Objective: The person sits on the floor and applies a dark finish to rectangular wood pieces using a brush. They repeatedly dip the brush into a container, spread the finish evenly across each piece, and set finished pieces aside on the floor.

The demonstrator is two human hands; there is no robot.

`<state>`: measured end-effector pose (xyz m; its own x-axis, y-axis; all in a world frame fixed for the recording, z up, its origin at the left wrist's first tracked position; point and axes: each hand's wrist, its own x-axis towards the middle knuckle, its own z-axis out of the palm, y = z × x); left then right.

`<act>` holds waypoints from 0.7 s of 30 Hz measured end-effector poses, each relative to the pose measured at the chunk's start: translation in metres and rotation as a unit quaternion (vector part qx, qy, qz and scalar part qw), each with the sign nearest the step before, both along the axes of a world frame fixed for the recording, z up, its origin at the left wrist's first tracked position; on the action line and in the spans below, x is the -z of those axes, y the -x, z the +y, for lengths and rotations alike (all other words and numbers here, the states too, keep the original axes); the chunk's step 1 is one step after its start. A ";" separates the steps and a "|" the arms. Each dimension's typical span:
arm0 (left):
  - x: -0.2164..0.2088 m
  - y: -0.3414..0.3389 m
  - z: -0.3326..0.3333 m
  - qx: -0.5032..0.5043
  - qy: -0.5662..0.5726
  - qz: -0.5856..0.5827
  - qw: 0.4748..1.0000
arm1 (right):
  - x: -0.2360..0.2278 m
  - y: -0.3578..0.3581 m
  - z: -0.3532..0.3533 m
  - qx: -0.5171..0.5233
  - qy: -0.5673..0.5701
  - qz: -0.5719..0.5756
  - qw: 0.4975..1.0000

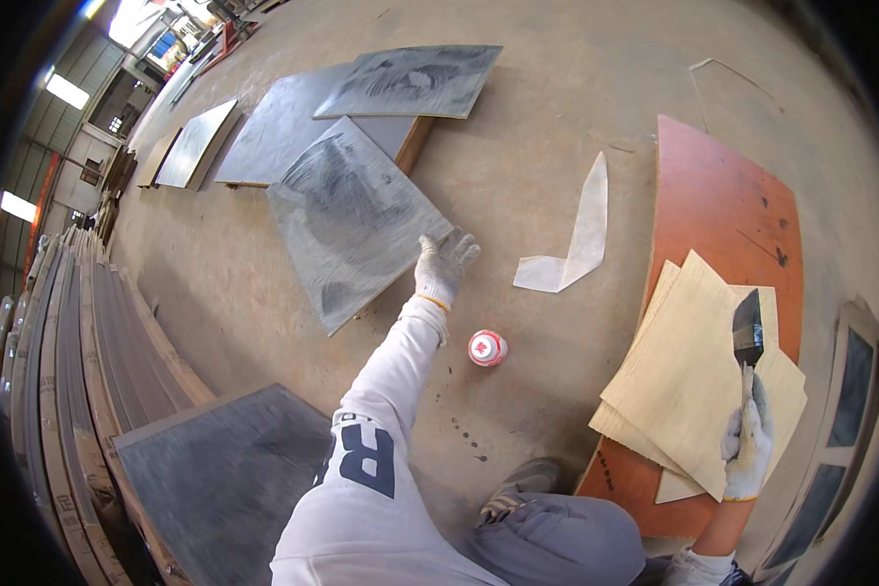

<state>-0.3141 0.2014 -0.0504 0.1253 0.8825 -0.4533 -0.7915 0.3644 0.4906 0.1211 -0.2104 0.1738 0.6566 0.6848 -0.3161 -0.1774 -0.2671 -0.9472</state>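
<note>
My left hand (442, 269), in a white knitted glove, is at the near right corner of a tilted grey board (361, 210). Its thumb lies over the board's face at that corner, and the fingers show just past the edge. Smears and dark patches mark this board. My right hand (749, 439), gloved too, is closed around the handle of a wide paintbrush (748, 332). The dark bristles point away from me, above thin pale wood sheets (689, 366). These sheets lie overlapped on an orange-red panel (718, 210).
A red and white container (487, 348) stands on the floor between my arms, near dark drips. Beyond lies a bent pale strip (571, 249). More grey boards (415, 83) rest on a low stack ahead. Long wrapped lengths (88, 352) and a dark panel (234, 469) are at left.
</note>
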 end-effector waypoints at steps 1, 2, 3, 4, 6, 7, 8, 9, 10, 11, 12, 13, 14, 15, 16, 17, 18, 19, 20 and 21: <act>-0.002 -0.011 -0.002 0.023 -0.003 0.022 0.999 | -0.002 0.003 0.001 0.005 0.012 -0.007 1.000; -0.005 -0.023 -0.003 0.022 0.012 0.007 1.000 | -0.005 0.003 0.002 0.012 0.025 -0.016 0.999; -0.008 -0.033 -0.001 0.019 0.028 -0.006 0.999 | -0.004 0.001 0.001 0.011 0.021 -0.014 1.000; -0.011 -0.042 0.001 0.018 0.043 -0.020 0.999 | -0.002 -0.002 -0.001 0.010 0.018 -0.013 1.000; -0.012 -0.048 0.010 0.033 0.036 -0.016 0.999 | 0.004 -0.005 -0.002 0.012 0.016 -0.008 1.000; -0.012 -0.054 0.016 0.032 0.039 -0.022 0.998 | 0.005 -0.007 -0.003 0.017 0.019 -0.009 1.000; -0.012 -0.059 0.023 0.031 0.041 -0.027 0.998 | 0.007 -0.008 -0.003 0.021 0.021 -0.010 1.000; -0.010 -0.065 0.028 0.019 0.028 -0.010 0.999 | 0.008 -0.008 -0.003 0.026 0.026 -0.011 0.999; -0.008 -0.073 0.033 0.008 0.015 0.006 1.000 | 0.010 -0.008 -0.004 0.031 0.032 -0.012 0.999; -0.005 -0.079 0.039 -0.005 0.002 0.022 1.000 | 0.010 -0.009 -0.004 0.035 0.037 -0.014 0.999; -0.002 -0.084 0.047 -0.012 0.002 0.011 1.000 | 0.010 -0.009 -0.005 0.036 0.036 -0.006 0.999; 0.002 -0.089 0.055 -0.019 0.002 0.000 1.000 | 0.009 -0.010 -0.005 0.037 0.036 0.001 0.999; 0.008 -0.093 0.062 -0.027 0.003 -0.011 1.000 | 0.008 -0.010 -0.005 0.037 0.037 0.008 0.999; 0.014 -0.094 0.071 -0.042 -0.010 -0.019 0.999 | 0.008 -0.010 -0.005 0.034 0.041 0.007 0.999; 0.020 -0.095 0.079 -0.057 -0.024 -0.027 0.998 | 0.009 -0.011 -0.005 0.031 0.045 0.006 0.998; 0.026 -0.097 0.087 -0.071 -0.037 -0.035 0.996 | 0.010 -0.011 -0.005 0.029 0.051 0.004 0.998; 0.029 -0.103 0.094 -0.100 -0.033 -0.063 0.992 | 0.009 -0.012 -0.006 0.036 0.052 0.001 0.998; 0.031 -0.109 0.101 -0.128 -0.030 -0.090 0.987 | 0.009 -0.012 -0.007 0.042 0.053 -0.001 0.998; 0.032 -0.112 0.110 -0.158 -0.029 -0.115 0.980 | 0.009 -0.012 -0.006 0.047 0.053 -0.001 0.997; 0.033 -0.114 0.118 -0.165 -0.027 -0.113 0.979 | 0.007 -0.010 -0.006 0.046 0.056 -0.004 0.997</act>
<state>-0.1998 0.3194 -0.0831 -0.0780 0.9139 -0.3984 -0.9527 0.0495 0.2999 0.1312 -0.2166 0.1666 0.7176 0.5825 -0.3818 -0.1989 -0.3540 -0.9138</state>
